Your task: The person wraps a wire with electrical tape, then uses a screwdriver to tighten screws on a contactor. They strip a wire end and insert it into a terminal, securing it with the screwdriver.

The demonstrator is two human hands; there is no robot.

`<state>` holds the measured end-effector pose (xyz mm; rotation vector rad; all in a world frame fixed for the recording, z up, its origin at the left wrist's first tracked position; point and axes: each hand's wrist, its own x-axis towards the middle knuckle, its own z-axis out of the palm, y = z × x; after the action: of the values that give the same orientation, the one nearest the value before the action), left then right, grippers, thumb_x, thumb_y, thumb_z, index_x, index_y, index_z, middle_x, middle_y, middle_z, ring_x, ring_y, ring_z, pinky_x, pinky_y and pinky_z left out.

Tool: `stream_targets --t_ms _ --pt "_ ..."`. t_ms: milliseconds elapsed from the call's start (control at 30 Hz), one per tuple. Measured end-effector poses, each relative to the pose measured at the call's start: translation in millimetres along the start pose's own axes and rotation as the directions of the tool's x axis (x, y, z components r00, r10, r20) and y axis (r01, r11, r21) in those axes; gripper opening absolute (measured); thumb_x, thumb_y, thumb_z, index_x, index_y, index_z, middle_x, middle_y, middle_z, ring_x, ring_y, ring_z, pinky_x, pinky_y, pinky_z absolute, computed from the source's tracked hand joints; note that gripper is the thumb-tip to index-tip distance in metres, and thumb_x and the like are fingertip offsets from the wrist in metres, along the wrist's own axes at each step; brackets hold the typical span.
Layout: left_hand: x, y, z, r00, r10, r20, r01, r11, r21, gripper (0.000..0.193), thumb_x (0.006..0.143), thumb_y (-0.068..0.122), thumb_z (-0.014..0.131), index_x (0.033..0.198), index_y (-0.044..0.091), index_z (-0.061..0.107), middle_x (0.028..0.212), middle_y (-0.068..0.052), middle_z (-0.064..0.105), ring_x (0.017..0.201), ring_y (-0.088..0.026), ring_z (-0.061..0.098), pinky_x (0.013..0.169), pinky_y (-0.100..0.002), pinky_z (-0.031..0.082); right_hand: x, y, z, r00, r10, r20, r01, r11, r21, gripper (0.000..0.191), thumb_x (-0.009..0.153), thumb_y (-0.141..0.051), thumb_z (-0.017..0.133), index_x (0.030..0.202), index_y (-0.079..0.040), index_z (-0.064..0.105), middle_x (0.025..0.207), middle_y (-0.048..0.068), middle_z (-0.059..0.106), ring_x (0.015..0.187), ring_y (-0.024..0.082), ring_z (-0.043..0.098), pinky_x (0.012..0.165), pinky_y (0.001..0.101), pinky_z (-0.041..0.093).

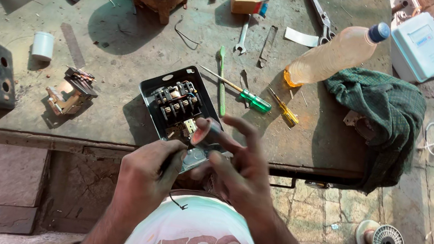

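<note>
While the left hand pinches a thin black wire, the right hand grips a red-tipped tool; brace both against the starter box at the table's near edge.

Both hands raised together at frame centre.
Left hand curled closed at 7 o'clock; right hand at 5 o'clock, fingers spread.

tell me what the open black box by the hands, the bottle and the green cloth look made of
Black box: likely painted sheet metal, thin folded rim with glossy dark coat; the parts inside look like moulded plastic.
Bottle: clear plastic, see-through wall with yellowish liquid, blue cap.
Green cloth: woven fabric, soft folds, draped over the table edge.
The left hand and right hand work at the box's near end.
</note>
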<state>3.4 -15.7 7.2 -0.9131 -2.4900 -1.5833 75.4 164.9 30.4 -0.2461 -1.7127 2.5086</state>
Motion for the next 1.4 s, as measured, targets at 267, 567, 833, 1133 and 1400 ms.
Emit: stream_targets --t_ms 267,567,833,1133,1400 --pt "-10.0 -2.9 6.6 0.991 0.093 0.096 -0.104 0.988 0.115 0.02 0.093 0.006 0.072 0.111 -0.001 0.069 0.095 -0.015 0.073 0.083 -0.028 0.073 0.07 -0.04 0.059 19.4 -24.3 17.9 0.992 0.077 0.103 0.059 0.439 -0.896 0.033 0.103 -0.015 0.057 0.134 -0.005 0.06 0.097 0.018 0.075 0.083 0.032 0.076 0.073 0.0443 0.06" --pt "-8.2 10.9 -5.8 0.987 0.103 0.126 -0.125 0.975 0.184 0.033 0.09 0.005 0.071 0.123 -0.002 0.07 0.093 -0.014 0.071 0.083 -0.027 0.071 0.07 -0.04 0.059 14.4 -34.4 16.3 0.954 0.213 0.213 0.133 0.338 -0.932 0.036 0.091 -0.002 0.054 0.126 -0.001 0.062 0.106 0.018 0.074 0.099 0.034 0.073 0.084 0.0463 0.057" --pt "1.0 18.4 -12.2 0.982 0.08 0.17 -0.108 0.981 0.163 0.027 0.086 0.008 0.074 0.111 0.0 0.07 0.096 -0.014 0.073 0.087 -0.03 0.071 0.074 -0.043 0.057 15.3 -30.1 15.4 0.953 0.145 0.265 0.213 0.299 -0.93 0.036 0.091 -0.001 0.059 0.127 0.0 0.06 0.11 0.019 0.072 0.105 0.037 0.069 0.086 0.0491 0.054" --pt "8.2 7.7 -2.9 0.964 -0.178 0.199 0.121 0.955 0.27 0.016 0.096 0.017 0.067 0.104 0.003 0.068 0.088 -0.014 0.072 0.073 -0.028 0.072 0.063 -0.042 0.057 10.2 -33.1 22.8 0.941 -0.218 0.257 0.299 0.185 -0.936 0.029 0.099 -0.014 0.064 0.121 0.003 0.06 0.118 0.022 0.066 0.082 0.034 0.073 0.061 0.0398 0.061" --pt "7.6 -0.8 -7.9 0.949 -0.267 0.167 0.291 0.946 -0.141 0.016 0.096 0.016 0.066 0.101 0.001 0.068 0.077 -0.007 0.074 0.064 -0.011 0.073 0.054 -0.031 0.056 7.4 -10.6 3.6 0.957 -0.054 0.285 0.29 0.21 -0.934 0.035 0.101 -0.03 0.069 0.12 -0.007 0.051 0.087 0.008 0.072 0.068 0.026 0.074 0.053 0.0413 0.053"
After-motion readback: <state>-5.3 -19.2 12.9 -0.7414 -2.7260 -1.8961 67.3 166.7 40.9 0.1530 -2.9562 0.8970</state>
